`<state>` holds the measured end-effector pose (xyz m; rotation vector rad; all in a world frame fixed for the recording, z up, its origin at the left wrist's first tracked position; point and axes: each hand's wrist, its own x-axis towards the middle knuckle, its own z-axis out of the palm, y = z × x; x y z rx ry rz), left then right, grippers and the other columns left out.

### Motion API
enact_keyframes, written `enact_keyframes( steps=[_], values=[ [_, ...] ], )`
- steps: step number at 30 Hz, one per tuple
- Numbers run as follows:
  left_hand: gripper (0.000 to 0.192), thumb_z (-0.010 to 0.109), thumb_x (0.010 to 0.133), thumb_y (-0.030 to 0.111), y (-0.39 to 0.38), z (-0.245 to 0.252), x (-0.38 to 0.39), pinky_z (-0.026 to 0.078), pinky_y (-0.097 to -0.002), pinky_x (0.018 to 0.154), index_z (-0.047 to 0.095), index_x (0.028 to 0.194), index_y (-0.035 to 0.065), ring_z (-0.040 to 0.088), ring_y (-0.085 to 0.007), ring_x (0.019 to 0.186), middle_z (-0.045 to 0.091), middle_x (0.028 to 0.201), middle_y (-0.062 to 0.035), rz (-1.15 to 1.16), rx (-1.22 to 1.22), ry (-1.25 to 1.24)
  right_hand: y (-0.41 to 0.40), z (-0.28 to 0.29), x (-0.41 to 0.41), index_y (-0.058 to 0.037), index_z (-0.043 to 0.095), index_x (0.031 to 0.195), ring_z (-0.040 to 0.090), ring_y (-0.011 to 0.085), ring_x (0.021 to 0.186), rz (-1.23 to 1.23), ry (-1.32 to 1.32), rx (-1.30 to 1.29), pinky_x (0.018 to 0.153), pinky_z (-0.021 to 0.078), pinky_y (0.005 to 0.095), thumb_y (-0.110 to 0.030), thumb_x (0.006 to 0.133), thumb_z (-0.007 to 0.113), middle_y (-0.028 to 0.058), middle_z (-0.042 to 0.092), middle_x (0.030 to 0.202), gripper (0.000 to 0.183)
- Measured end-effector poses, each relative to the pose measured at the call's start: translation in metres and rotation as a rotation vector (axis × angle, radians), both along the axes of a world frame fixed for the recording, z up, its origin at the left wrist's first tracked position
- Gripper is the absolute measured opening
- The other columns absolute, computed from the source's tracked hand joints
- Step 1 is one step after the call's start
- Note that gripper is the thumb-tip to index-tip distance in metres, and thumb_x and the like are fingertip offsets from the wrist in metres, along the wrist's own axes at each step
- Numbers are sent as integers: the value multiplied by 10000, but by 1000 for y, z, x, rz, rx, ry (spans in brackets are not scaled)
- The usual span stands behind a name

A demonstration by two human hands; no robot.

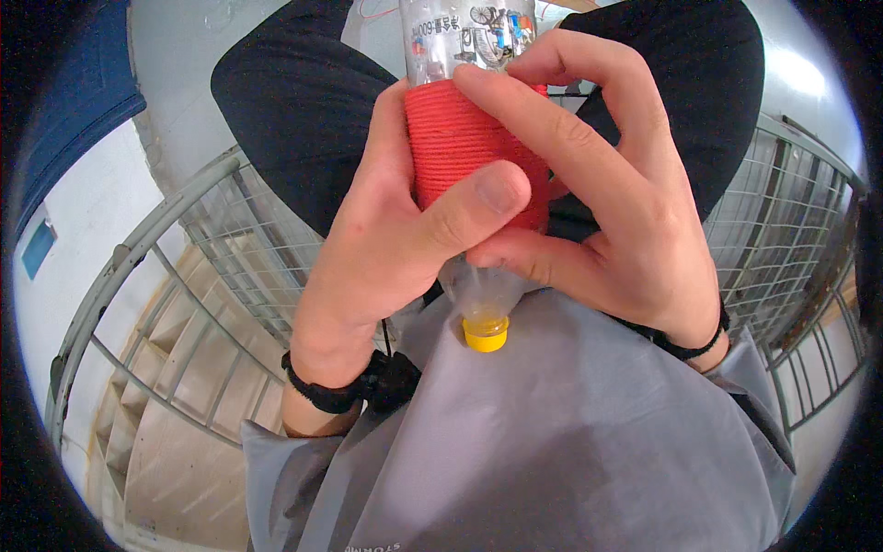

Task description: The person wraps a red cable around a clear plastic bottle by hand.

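Observation:
A clear plastic bottle (431, 58) with printed pictures and writing lies between my hands, its neck towards my body. Red cord (448, 131) is wound in tight, close rows around its middle. The yellow screw cap (486, 337) sits on the neck, against my grey top. From the left, my left hand (393, 228) grips the bottle, with the thumb across the cord and the other fingers mostly hidden behind it. My right hand (614, 186) holds the other side; its index fingertip rests at the winding's far edge and its thumb near the neck end.
My bent legs in black trousers (296, 90) frame the bottle. Around me curves a grey metal railing (165, 210) with wire mesh (255, 228). Beige steps (186, 441) show beyond it at left, with a white wall (90, 200). A thin red strand (378, 15) shows beyond the bottle.

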<state>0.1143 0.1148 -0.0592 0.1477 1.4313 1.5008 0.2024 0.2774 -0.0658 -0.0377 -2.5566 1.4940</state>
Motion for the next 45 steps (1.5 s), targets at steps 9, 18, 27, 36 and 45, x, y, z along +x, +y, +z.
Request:
enact_keyframes(
  steps=[9,18,27,36,45],
  values=[
    [453,481,989,179,11,5,6,455,-327,996,357,1399,33,525,-211,1208,508,1318,-124,127,-79,-49,-5,-4,-3,-23,620,1215,549,272,1013,-29,31,5,832,502,369,-246,529,859,143,457,1210,759],
    [412,531,972,184,8,0,0,464,-310,966,396,1334,40,548,-179,1139,534,1249,-102,68,-38,21,-14,-19,1,10,610,1211,571,244,979,-75,138,-2,666,573,297,-172,571,874,156,427,1213,715],
    [365,485,1000,235,8,0,-4,473,-312,956,432,1307,44,552,-172,1136,539,1251,-94,57,-102,46,-13,-20,-3,34,556,1257,581,249,980,-114,214,83,659,573,294,-218,564,886,177,493,1180,807],
    [462,355,1031,364,13,-1,-3,427,-325,1017,418,1363,48,516,-178,1203,531,1281,-103,113,-23,-34,-22,-20,-10,16,487,1308,563,224,1032,-188,286,-5,601,519,239,-274,483,930,137,578,1167,980],
    [526,469,922,500,24,-11,-9,553,-324,697,578,1130,30,664,-183,793,670,937,-91,453,-12,-419,-12,-25,-3,9,371,1373,520,235,1173,-80,126,-273,660,492,236,-271,547,929,164,519,1316,1036]
  ],
)
